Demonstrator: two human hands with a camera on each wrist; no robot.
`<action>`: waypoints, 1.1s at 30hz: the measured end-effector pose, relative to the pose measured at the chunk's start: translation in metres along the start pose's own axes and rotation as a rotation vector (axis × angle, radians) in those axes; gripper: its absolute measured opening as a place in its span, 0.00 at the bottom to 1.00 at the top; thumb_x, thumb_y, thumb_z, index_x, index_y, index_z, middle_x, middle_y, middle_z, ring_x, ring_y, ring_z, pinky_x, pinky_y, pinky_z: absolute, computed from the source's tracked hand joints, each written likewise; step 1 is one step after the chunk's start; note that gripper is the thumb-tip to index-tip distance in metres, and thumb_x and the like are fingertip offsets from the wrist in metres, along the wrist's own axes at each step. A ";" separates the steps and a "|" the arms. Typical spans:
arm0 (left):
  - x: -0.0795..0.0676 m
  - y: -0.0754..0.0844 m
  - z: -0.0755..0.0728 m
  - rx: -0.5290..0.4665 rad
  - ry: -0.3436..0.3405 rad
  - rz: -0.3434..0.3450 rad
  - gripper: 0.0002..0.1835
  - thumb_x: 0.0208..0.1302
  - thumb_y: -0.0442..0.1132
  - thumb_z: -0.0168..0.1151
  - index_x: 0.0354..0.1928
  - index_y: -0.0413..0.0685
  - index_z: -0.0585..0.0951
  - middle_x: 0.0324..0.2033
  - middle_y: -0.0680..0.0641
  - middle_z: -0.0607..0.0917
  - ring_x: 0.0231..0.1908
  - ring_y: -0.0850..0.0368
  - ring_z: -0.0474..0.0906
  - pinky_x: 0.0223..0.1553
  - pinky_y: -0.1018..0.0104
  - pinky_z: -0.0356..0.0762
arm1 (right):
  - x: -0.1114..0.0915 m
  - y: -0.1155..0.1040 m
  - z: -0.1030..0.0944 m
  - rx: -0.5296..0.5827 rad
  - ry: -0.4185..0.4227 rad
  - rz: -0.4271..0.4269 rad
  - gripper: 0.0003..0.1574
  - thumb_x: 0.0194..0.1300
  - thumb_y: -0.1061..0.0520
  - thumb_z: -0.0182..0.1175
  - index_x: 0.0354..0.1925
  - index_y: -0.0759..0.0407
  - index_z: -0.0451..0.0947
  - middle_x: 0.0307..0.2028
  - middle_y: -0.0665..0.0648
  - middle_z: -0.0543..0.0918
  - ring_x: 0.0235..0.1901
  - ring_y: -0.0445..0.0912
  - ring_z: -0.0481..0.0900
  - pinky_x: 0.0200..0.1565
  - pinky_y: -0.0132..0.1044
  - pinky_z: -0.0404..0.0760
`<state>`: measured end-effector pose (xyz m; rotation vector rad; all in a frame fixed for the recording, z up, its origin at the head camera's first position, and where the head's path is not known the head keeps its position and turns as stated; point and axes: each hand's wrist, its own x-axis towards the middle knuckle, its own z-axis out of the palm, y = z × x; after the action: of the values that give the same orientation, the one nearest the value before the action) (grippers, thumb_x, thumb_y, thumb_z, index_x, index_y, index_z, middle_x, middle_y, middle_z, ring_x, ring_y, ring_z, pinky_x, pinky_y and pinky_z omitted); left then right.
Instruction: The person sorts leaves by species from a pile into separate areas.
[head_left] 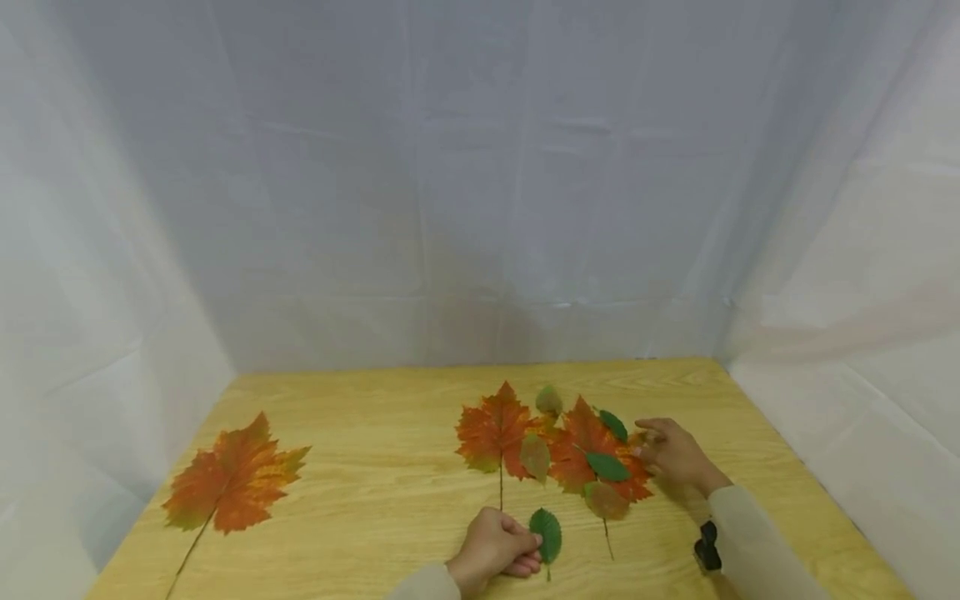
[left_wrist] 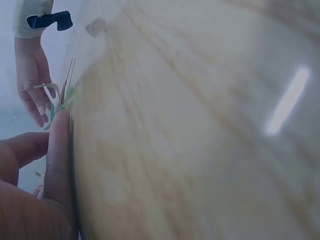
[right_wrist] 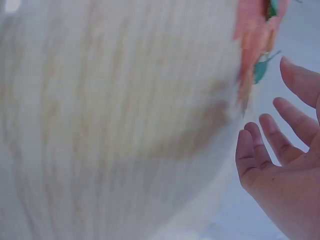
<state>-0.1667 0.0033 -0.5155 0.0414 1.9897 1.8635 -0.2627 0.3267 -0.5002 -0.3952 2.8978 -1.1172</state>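
Note:
My left hand [head_left: 497, 543] is low at the front of the table, its thumb and fingers pinching the left edge of a small green leaf [head_left: 548, 535]. At the right, my right hand [head_left: 677, 454] hovers at the right edge of a red-orange maple leaf [head_left: 581, 433]. In the right wrist view, that hand's fingers [right_wrist: 272, 127] are spread and loosely bent, with nothing between them. Two green leaves lie on this maple leaf, one green leaf [head_left: 608, 467] across its middle. A brownish leaf [head_left: 606, 501] covers its lower part.
Left of that pile lies another maple leaf [head_left: 495, 429] with a long stem, a brownish leaf [head_left: 535, 457] overlapping its right side. A third maple leaf [head_left: 234, 479] lies at the far left of the wooden table [head_left: 360, 500]. Pale sheeting [head_left: 480, 208] hangs around the table.

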 end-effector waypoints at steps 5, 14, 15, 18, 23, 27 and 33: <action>0.001 -0.001 0.000 -0.003 -0.005 0.002 0.05 0.58 0.29 0.65 0.28 0.31 0.83 0.21 0.41 0.86 0.19 0.59 0.83 0.22 0.70 0.81 | 0.001 -0.010 -0.003 0.071 -0.004 -0.031 0.32 0.67 0.52 0.60 0.63 0.68 0.68 0.60 0.72 0.70 0.53 0.65 0.73 0.46 0.54 0.79; 0.001 -0.001 -0.002 0.000 -0.011 -0.001 0.05 0.58 0.29 0.65 0.29 0.31 0.83 0.21 0.41 0.86 0.19 0.59 0.83 0.22 0.71 0.81 | 0.015 -0.023 0.016 0.225 -0.208 -0.071 0.29 0.65 0.56 0.62 0.59 0.70 0.71 0.54 0.69 0.76 0.50 0.57 0.76 0.48 0.43 0.79; 0.001 -0.001 -0.002 0.000 -0.013 -0.002 0.05 0.58 0.29 0.65 0.29 0.31 0.83 0.21 0.41 0.86 0.19 0.59 0.83 0.22 0.71 0.81 | 0.016 -0.023 0.018 0.211 -0.219 -0.072 0.29 0.64 0.56 0.63 0.58 0.70 0.72 0.54 0.68 0.76 0.50 0.57 0.76 0.48 0.44 0.79; 0.000 0.000 -0.002 -0.003 -0.018 -0.003 0.05 0.58 0.29 0.65 0.29 0.31 0.83 0.22 0.40 0.86 0.20 0.58 0.83 0.22 0.70 0.81 | 0.019 -0.024 0.024 0.153 -0.235 -0.064 0.26 0.61 0.59 0.66 0.55 0.69 0.74 0.49 0.64 0.78 0.45 0.53 0.76 0.46 0.42 0.79; 0.001 -0.001 -0.002 -0.009 -0.017 -0.008 0.05 0.58 0.30 0.65 0.29 0.31 0.83 0.22 0.40 0.86 0.20 0.58 0.84 0.22 0.71 0.81 | 0.023 -0.024 0.029 0.094 -0.223 -0.055 0.20 0.57 0.62 0.68 0.48 0.66 0.78 0.38 0.55 0.77 0.36 0.46 0.72 0.38 0.37 0.76; 0.002 -0.002 -0.002 -0.014 -0.018 -0.014 0.06 0.58 0.30 0.65 0.30 0.31 0.83 0.22 0.40 0.86 0.20 0.59 0.83 0.22 0.71 0.81 | 0.025 -0.026 0.027 0.090 -0.218 -0.058 0.17 0.56 0.62 0.69 0.44 0.64 0.77 0.33 0.54 0.74 0.32 0.44 0.70 0.34 0.36 0.73; 0.002 -0.003 -0.002 -0.013 -0.019 -0.020 0.05 0.59 0.30 0.65 0.30 0.32 0.83 0.22 0.40 0.86 0.20 0.60 0.83 0.22 0.71 0.81 | 0.028 -0.023 0.029 0.092 -0.205 0.014 0.13 0.57 0.64 0.68 0.41 0.65 0.76 0.30 0.54 0.70 0.31 0.46 0.66 0.32 0.36 0.68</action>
<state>-0.1681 0.0015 -0.5185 0.0353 1.9578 1.8572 -0.2812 0.2842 -0.5044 -0.4564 2.6584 -1.1294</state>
